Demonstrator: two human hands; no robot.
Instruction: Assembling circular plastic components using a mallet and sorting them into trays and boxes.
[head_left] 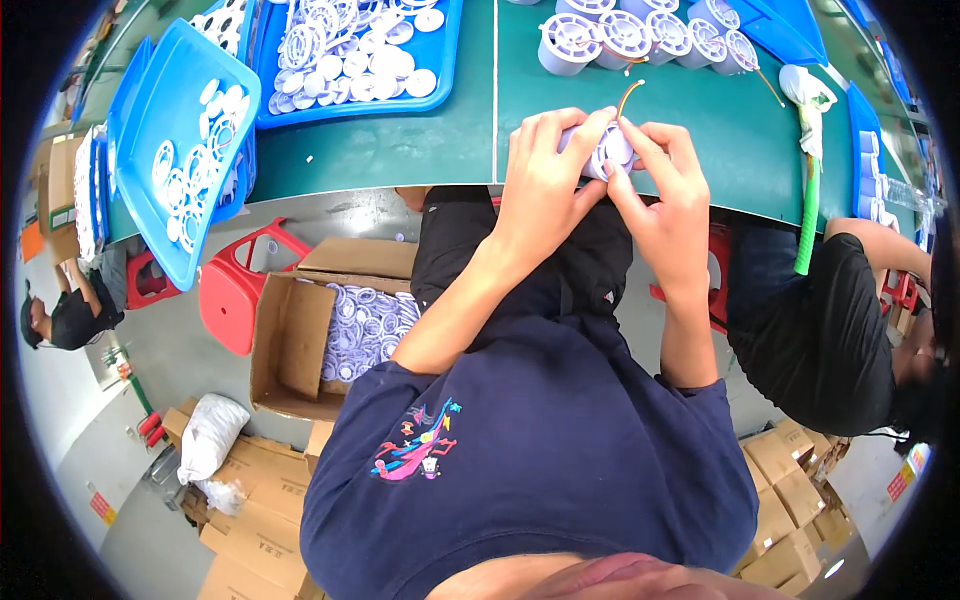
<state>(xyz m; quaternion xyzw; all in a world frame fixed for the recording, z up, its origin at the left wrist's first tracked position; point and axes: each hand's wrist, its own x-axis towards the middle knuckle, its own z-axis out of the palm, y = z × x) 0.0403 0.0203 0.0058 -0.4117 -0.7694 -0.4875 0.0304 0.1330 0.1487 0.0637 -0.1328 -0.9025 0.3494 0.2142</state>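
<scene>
Between my two hands, just over the near edge of the green table, is a white round plastic housing [612, 152] with thin coloured wires sticking up from it. My left hand [548, 175] wraps its fingers around the housing's left side. On the other side, my right hand [668, 185] presses thumb and fingertips against its face and rim. Part of the housing is hidden behind my fingers. Beyond my hands stand several similar white housings [625, 38] with spoked round tops, some with wires trailing from them.
A blue tray [440, 85] of white rings and discs lies at the far left, and another blue tray [140, 150] overhangs the edge. Right stands a green-handled tool [808, 215] with a white-wrapped head. Below are an open carton [285, 345] of rings and a red stool [228, 300]. Co-workers sit nearby.
</scene>
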